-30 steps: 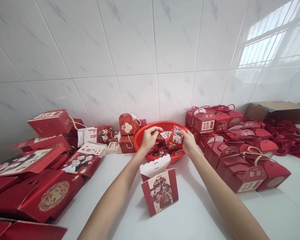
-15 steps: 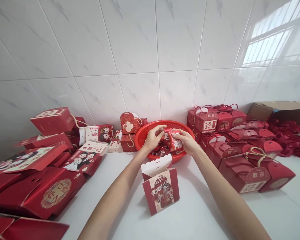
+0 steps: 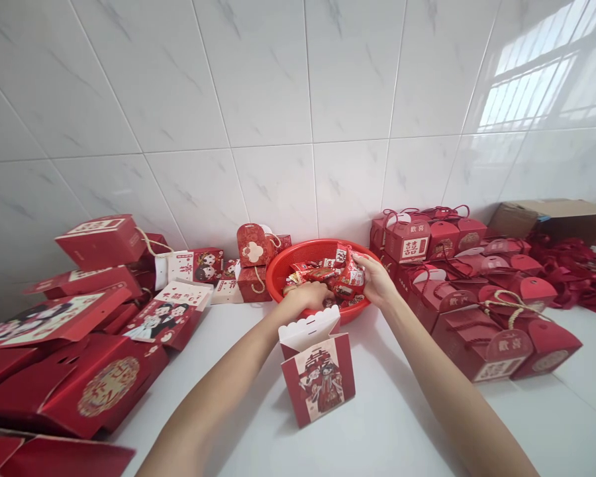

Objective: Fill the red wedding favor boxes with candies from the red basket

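A red plastic basket (image 3: 283, 255) holds several small wrapped candies (image 3: 322, 268). My left hand (image 3: 310, 296) reaches down into its near left part; the fingertips are hidden among the candies, so what they grip does not show. At the basket's right side, my right hand (image 3: 375, 278) is closed on red candy packets (image 3: 351, 273), held above the others. In front of the basket, between my forearms, an open red gift box (image 3: 320, 377) stands upright with a scalloped white flap and a printed couple on its front.
Red boxes (image 3: 79, 391) are piled at the left. Small boxes (image 3: 252, 252) stand by the tiled wall. Rows of closed red boxes with cord handles (image 3: 481, 338) fill the right side, with a cardboard box (image 3: 566, 215) and dark red ribbons (image 3: 566, 271) behind.
My left hand has left the packets near my right hand and moved down into the candies. My right hand keeps its packets and has moved little.
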`<state>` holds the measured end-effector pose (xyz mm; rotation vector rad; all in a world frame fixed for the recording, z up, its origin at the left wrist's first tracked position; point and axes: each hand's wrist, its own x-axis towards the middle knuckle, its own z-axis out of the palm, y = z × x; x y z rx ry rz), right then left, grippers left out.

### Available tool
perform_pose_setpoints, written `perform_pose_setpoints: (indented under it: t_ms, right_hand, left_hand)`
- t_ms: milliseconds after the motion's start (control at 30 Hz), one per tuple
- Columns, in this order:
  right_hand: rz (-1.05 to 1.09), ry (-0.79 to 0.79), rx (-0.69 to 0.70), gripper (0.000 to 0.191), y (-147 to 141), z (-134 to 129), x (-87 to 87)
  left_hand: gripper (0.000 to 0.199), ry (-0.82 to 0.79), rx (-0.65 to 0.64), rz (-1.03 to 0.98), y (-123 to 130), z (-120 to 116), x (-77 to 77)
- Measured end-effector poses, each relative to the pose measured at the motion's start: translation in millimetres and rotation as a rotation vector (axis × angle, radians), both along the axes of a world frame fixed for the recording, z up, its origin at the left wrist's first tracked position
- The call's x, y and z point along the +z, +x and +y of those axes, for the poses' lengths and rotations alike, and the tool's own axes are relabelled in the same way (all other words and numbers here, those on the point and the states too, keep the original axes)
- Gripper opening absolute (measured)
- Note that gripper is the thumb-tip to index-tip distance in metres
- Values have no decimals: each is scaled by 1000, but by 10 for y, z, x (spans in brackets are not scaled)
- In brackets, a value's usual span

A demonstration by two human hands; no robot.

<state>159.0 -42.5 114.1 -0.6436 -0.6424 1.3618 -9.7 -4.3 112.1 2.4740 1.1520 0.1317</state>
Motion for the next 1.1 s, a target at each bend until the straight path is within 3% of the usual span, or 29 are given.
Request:
perform_pose_setpoints:
  t_ms: [100,200,367,567,667,800,967,1100]
  right_hand:
    - [1,9,7,18,4,-3,-9]
    - [-5,36,34,20,9,-5,-19]
    - [7,48,23,20,20,23,-42]
    - [26,42,11,22,33,62,-76]
    - [27,43,11,22,36,57,-80]
    - [26,37,37,23,33,30,-55]
    - [-29,47,38,29,6,-28,-2]
    - [-141,104,33,37,-31,-93,26]
  left_hand:
    - [15,79,18,183,31,-50,28]
    - [15,28,64,179,20,-49,16]
    - [7,-55,44,-134,-34,43,-60]
    - [16,113,95,-588,-9,48,24]
    - [20,165,178,-687,-17,43,49]
    - [41,103,245,-794,-36,78,7]
    - [49,-47,187,-969,-22,72,6]
    - [48,-14,166,-1059,-18,16,72]
